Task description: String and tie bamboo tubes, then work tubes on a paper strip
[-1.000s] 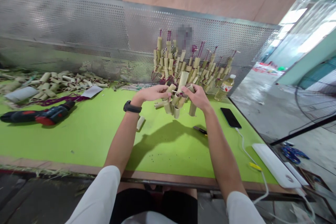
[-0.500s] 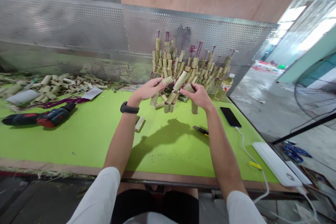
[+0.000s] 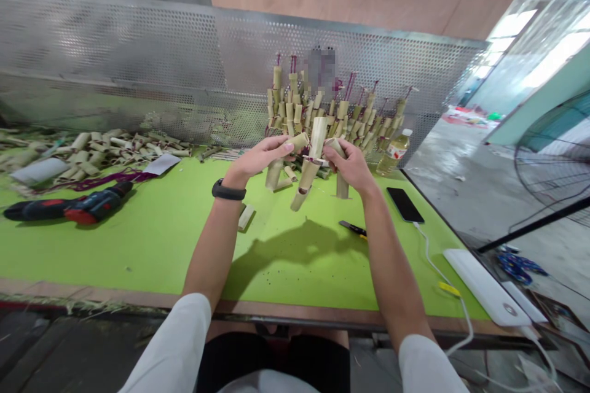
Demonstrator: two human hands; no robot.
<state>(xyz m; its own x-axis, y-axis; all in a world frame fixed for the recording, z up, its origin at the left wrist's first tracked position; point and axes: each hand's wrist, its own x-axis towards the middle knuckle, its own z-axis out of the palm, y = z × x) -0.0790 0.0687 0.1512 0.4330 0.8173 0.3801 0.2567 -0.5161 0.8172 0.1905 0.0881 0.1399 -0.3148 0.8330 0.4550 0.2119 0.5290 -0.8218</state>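
Two hands [image 3: 348,163] — one bamboo figure [image 3: 310,172]

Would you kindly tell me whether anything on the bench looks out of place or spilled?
Two things, mildly: small dark specks lie scattered on the green tabletop near its front edge, like unswept debris, though I cannot tell what they are; and a utility knife lies loose beside the right forearm.
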